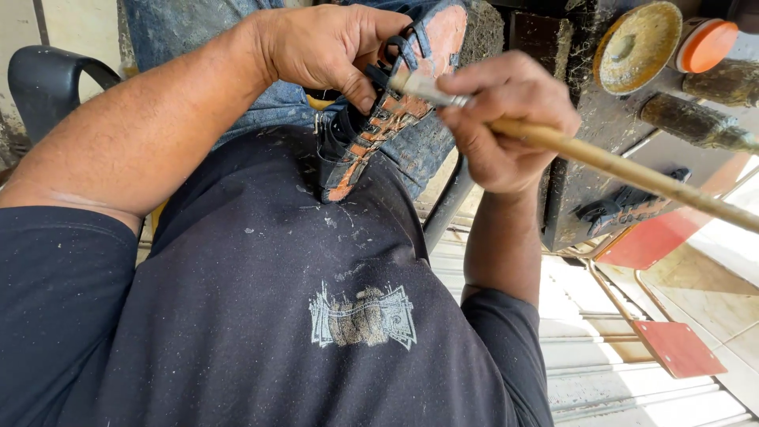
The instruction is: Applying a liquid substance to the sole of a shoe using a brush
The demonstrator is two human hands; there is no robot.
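Observation:
My left hand point(328, 43) grips a sandal upper point(379, 119), a piece with black straps and an orange-brown textured underside, held over my lap against my dark shirt. My right hand point(506, 119) holds a long wooden-handled brush point(617, 166) like a pen. Its metal ferrule and bristle tip point(411, 83) rest on the sandal just below my left thumb. The brush handle runs off toward the right edge of the view.
A glue-caked work stand point(585, 134) is at the right, with a round dirty lid point(636, 47), an orange cap point(708, 46), a crusted bottle point(696, 122) and another sandal point(624, 209). Red sole pieces point(678, 348) lie on the floor. A black chair arm point(47, 79) is at left.

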